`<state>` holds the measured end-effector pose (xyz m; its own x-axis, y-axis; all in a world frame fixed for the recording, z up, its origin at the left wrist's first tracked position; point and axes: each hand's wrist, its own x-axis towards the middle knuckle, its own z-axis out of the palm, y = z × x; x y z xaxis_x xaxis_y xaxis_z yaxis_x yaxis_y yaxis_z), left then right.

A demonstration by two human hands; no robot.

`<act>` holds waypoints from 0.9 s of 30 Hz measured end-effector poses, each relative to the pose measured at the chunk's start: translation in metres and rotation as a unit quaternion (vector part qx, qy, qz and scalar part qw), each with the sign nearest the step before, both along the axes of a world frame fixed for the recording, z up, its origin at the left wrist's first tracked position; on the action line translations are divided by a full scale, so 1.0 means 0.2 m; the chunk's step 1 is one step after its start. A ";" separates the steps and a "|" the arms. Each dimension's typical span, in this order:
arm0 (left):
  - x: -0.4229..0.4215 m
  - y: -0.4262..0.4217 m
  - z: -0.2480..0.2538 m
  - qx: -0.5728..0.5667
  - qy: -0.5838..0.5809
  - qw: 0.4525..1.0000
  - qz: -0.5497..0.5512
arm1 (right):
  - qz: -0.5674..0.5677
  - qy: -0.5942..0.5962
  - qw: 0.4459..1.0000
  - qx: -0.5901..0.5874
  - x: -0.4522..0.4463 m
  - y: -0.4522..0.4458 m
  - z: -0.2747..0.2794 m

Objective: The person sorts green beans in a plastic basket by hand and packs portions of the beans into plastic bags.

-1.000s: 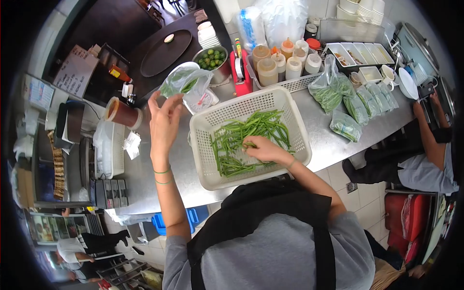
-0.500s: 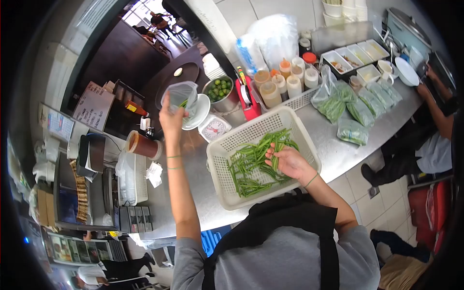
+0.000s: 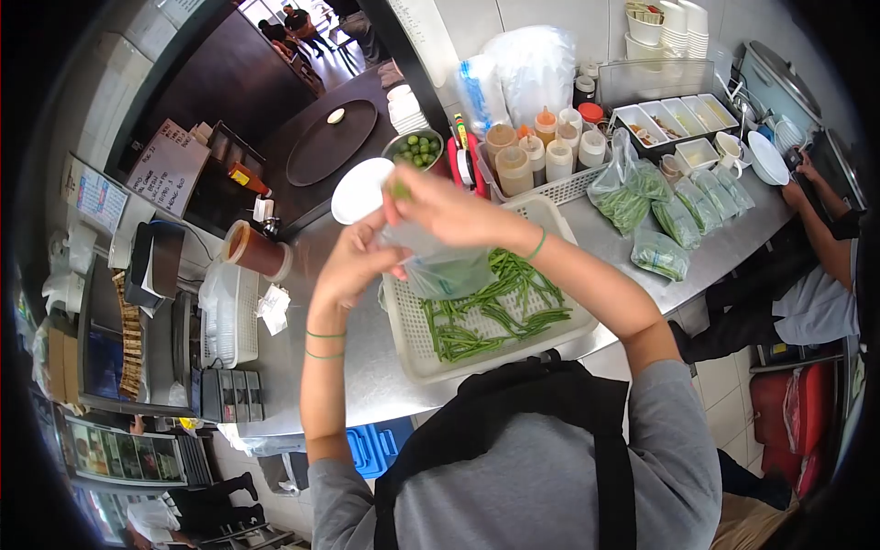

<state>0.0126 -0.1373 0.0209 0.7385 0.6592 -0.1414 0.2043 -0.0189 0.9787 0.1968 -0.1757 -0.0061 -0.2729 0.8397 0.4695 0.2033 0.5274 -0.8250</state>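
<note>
My left hand (image 3: pixel 353 261) pinches the rim of a clear plastic bag (image 3: pixel 449 275), which hangs over the basket with some green inside. At the mouth of the bag is my right hand (image 3: pixel 449 213), closed and slightly blurred, with the green tips of some beans (image 3: pixel 401 189) showing at its fingers. Below both hands, a white perforated basket (image 3: pixel 403 335) holds loose green beans (image 3: pixel 495 321). A white plate (image 3: pixel 359 192) sits just beyond my left hand; the dial scale under it is hidden by my hands.
Packed bags of green vegetables (image 3: pixel 662 255) lie on the counter at right. Sauce bottles (image 3: pixel 515 171) and a pot of green citrus (image 3: pixel 417 149) stand behind the basket. Another person's arm (image 3: pixel 825 215) reaches in at far right. A tub of red sauce (image 3: pixel 257 249) stands at left.
My right hand has risen from the basket with beans and moved left to the bag. My left hand has brought the bag down and toward me, from beside the plate to over the basket.
</note>
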 end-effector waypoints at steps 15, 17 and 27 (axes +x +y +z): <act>-0.06 0.03 -0.10 -0.008 -0.027 0.999 0.030 | -0.156 -0.306 0.934 0.100 0.06 -0.07 0.01; -0.07 0.02 -0.09 -0.019 -0.046 0.997 0.058 | -0.168 -0.352 0.920 0.038 0.10 -0.17 0.04; -0.11 0.04 -0.13 -0.030 -0.116 0.989 0.090 | 0.072 -0.430 0.896 -0.084 -0.17 -0.29 -1.05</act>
